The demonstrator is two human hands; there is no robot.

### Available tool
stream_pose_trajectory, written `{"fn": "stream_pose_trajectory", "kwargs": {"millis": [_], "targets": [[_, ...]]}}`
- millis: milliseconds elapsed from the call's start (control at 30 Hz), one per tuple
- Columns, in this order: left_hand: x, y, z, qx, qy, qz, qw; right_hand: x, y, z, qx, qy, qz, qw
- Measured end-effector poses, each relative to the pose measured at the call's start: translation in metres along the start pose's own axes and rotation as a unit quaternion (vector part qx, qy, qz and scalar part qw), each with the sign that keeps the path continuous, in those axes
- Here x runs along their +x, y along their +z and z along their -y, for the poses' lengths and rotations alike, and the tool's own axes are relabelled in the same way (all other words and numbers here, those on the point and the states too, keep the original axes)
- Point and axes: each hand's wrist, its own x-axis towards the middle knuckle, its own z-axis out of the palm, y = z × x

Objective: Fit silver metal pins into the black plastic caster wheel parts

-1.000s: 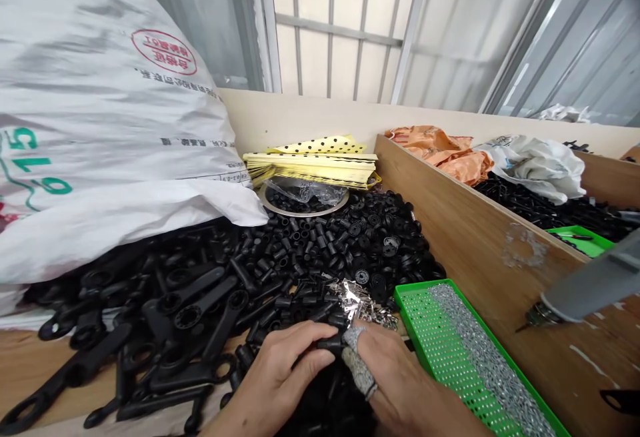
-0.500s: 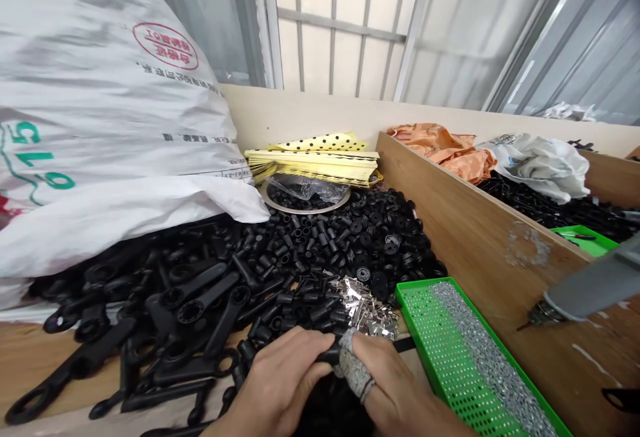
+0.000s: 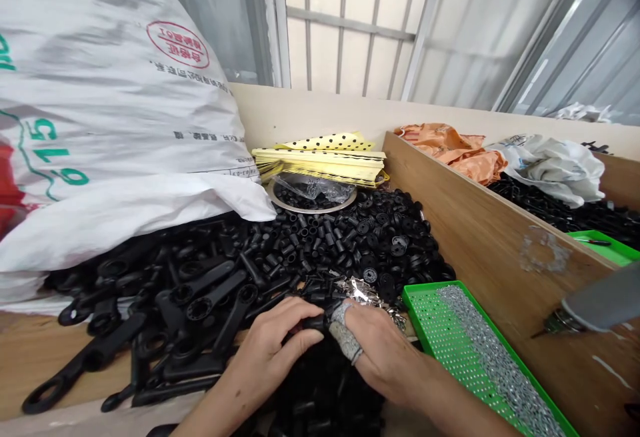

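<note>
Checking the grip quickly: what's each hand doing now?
Left hand: closed, holding a small black plastic part.
Right hand: closed, cannot tell if it grips that part.

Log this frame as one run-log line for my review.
left hand: holds small black plastic part | right hand: grey-wrapped finger against it | nearby: silver metal clips, green perforated tray

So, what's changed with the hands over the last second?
The left hand and right hand have moved slightly forward, toward the silver metal clips, still holding the small black plastic part between them; nothing was let go. The green perforated tray stayed put, though the view shifted slightly.
</note>
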Motion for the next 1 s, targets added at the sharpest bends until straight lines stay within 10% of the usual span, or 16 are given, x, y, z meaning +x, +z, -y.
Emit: {"fn": "stream_pose_trajectory", "kwargs": {"millis": [533, 1000], "targets": [[-0.005, 0.003, -0.001, 0.032, 0.097, -0.053, 0.993, 0.007, 0.007, 0.008, 0.053, 0.068, -0.019, 0.996], [0.0, -0.02, 0.022, 0.064, -0.062, -0.022, 0.996, 0.052, -0.02, -0.034, -0.141, 0.002, -0.024, 0.99]]}}
